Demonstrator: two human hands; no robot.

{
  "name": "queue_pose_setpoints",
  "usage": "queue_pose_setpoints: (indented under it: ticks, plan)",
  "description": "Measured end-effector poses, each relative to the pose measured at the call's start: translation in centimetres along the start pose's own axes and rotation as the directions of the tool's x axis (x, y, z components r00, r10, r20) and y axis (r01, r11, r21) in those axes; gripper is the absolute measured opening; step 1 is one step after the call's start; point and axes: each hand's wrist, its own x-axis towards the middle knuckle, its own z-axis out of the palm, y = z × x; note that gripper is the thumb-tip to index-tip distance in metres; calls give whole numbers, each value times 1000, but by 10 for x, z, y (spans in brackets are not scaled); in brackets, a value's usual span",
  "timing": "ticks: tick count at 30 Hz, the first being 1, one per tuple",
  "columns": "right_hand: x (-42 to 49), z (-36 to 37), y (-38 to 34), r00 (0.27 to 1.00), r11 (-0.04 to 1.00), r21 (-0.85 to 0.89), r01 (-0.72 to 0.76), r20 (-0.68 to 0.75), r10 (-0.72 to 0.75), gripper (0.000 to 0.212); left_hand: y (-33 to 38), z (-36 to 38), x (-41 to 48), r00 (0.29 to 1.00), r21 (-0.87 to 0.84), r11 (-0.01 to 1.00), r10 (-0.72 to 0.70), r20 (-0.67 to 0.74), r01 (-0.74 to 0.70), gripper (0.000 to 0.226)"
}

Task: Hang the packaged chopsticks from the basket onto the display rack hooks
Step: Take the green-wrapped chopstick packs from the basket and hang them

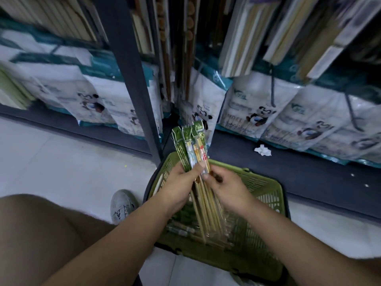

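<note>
— What sits at the left?
— A bare leg point(41, 234), low and near. Then a grey shoe point(121, 205) on the pale floor point(61, 162), just left of the green basket point(266, 195).

— And the left hand?
— The left hand point(177, 182) is above the basket's left part. Its fingers point(199, 167) are curled round a fanned bundle of packaged chopsticks point(193, 145), gripping it about mid-length. The green header cards point far, toward the rack; the stick tips point near, down into the basket.

— The right hand?
— The right hand point(226, 186) meets the same bundle from the right. Its fingers point(214, 174) pinch narrowly on the bundle's right edge, just beside the left thumb.

— Anything inside the basket?
— More packs point(181, 231) lie flat on its bottom.

— Farther back?
— A dark upright post point(132, 79) of the display rack stands far left of the bundle. White printed bags point(257, 112) line the low shelf, blurred hanging packs point(243, 38) are above them, and a crumpled white paper point(262, 150) lies on the dark shelf base point(309, 172) at the right.
</note>
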Motion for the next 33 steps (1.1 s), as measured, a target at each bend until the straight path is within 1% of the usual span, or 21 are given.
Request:
queue_pose_setpoints:
  ticks: [2,4,5,7,8,9,10,11,13,14,16,17,19,21,22,24,26,30,31,33]
  plan:
    - [-9,-12,-16,997,986,-154,65,-29,-71,36,17,11,-6,997,57,996,71,5,-71,27]
    - [-18,-24,-31,991,949,-299,101,-55,-123,40,36,21,-13,991,126,983,132,24,-134,30]
    - [-21,-29,-37,986,915,-389,107,-78,-149,40,44,26,-16,987,155,975,159,32,-162,33]
    - [-30,-40,-51,968,811,-579,89,-141,-206,38,60,35,-25,975,196,955,214,52,-220,39]
    - [-34,-45,-59,958,770,-633,76,-169,-233,39,67,40,-29,969,213,946,237,62,-245,42]
    - [-38,-50,-66,947,754,-653,75,-189,-258,40,75,44,-34,964,227,937,255,76,-266,43]
    - [-42,-55,-72,939,763,-640,90,-200,-279,42,83,49,-37,958,239,928,270,100,-287,40]
    - [-46,-60,-78,932,803,-582,125,-209,-297,42,90,52,-41,949,250,916,288,132,-313,34]
    - [-53,-72,-88,927,904,-368,217,-212,-309,31,105,59,-48,929,262,895,318,191,-361,26]
    - [-55,-78,-93,933,935,-259,242,-204,-298,26,113,63,-52,921,259,891,323,217,-373,24]
    - [-61,-92,-105,947,968,-67,242,-200,-251,24,127,70,-59,911,256,886,322,259,-386,25]
    - [-64,-100,-112,944,971,3,239,-233,-231,26,134,73,-63,904,261,880,327,275,-397,26]
    - [-67,-117,-131,904,956,104,273,-367,-218,23,149,79,-68,891,279,861,345,296,-426,29]
    - [-69,-136,-154,841,932,139,336,-490,-230,12,163,88,-72,878,290,843,365,309,-452,34]
    - [-69,-144,-166,816,923,130,362,-523,-247,9,170,94,-73,869,292,834,376,321,-469,40]
    - [-71,-157,-189,791,914,105,392,-545,-277,10,182,107,-77,848,289,815,398,351,-502,48]
    - [-73,-165,-206,776,907,99,409,-562,-288,15,193,119,-80,825,282,796,424,373,-536,46]
    - [-77,-181,-226,726,902,62,427,-619,-301,22,215,139,-85,775,306,725,491,398,-617,29]
    - [-78,-185,-229,724,901,66,428,-622,-299,22,220,144,-87,765,301,716,502,405,-629,28]
    - [-80,-194,-235,735,894,90,440,-609,-300,20,229,154,-90,745,287,703,519,420,-651,33]
